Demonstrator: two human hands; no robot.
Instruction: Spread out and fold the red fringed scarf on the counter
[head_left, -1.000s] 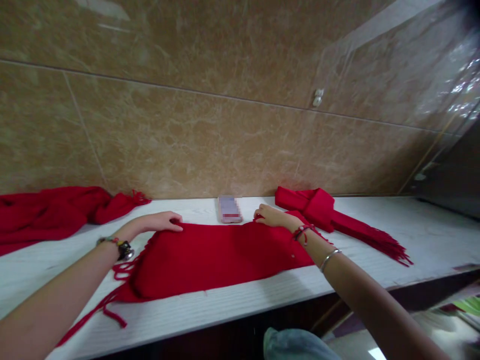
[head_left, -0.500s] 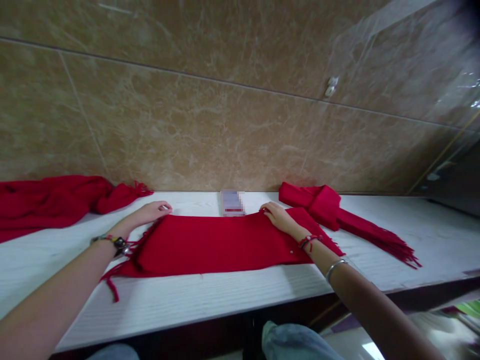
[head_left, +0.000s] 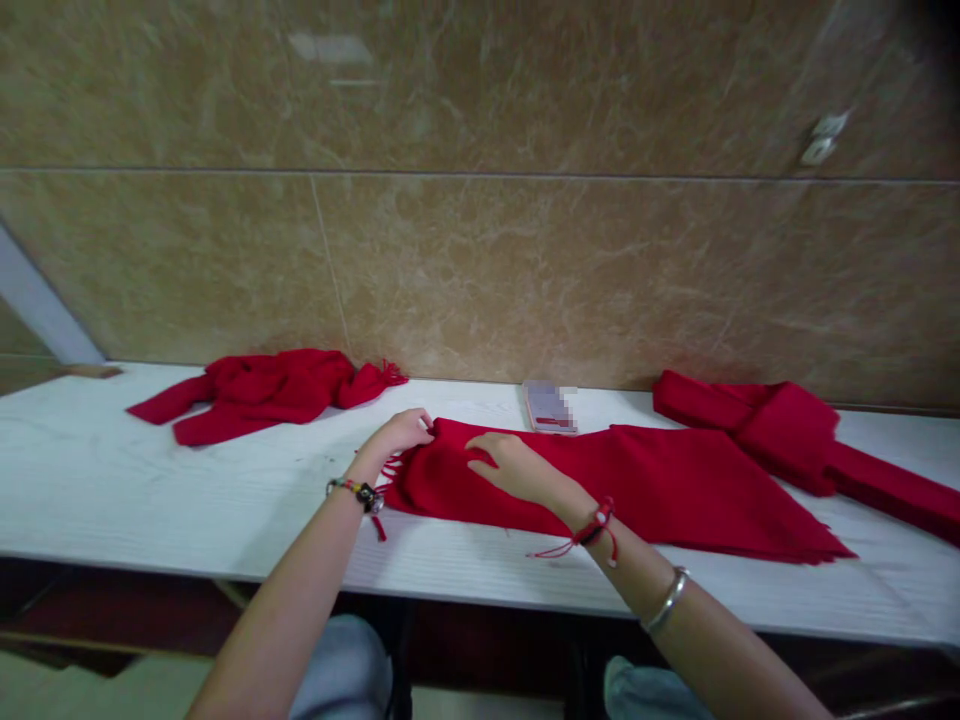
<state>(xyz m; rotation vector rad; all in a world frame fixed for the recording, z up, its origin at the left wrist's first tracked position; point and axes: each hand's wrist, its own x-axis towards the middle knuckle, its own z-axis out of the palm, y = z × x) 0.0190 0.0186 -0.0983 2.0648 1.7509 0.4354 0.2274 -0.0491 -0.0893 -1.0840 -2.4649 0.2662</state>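
A red fringed scarf [head_left: 645,485] lies flat and folded lengthwise on the white table [head_left: 150,500]. My left hand [head_left: 401,435] is curled at the scarf's far left corner and pinches the edge there. My right hand [head_left: 510,467] rests palm down on the scarf's left part, close beside the left hand, with its fingers bent over the cloth. Both wrists carry bracelets.
A crumpled red scarf [head_left: 259,390] lies at the back left by the marble wall. A folded, tied red scarf [head_left: 780,425] lies at the back right. A small phone-like object [head_left: 549,407] sits behind the flat scarf. The table's front edge runs just before my arms.
The view has swung left. My right hand has crossed from the scarf's right end to its left part, next to my left hand, which stays at the left corner.
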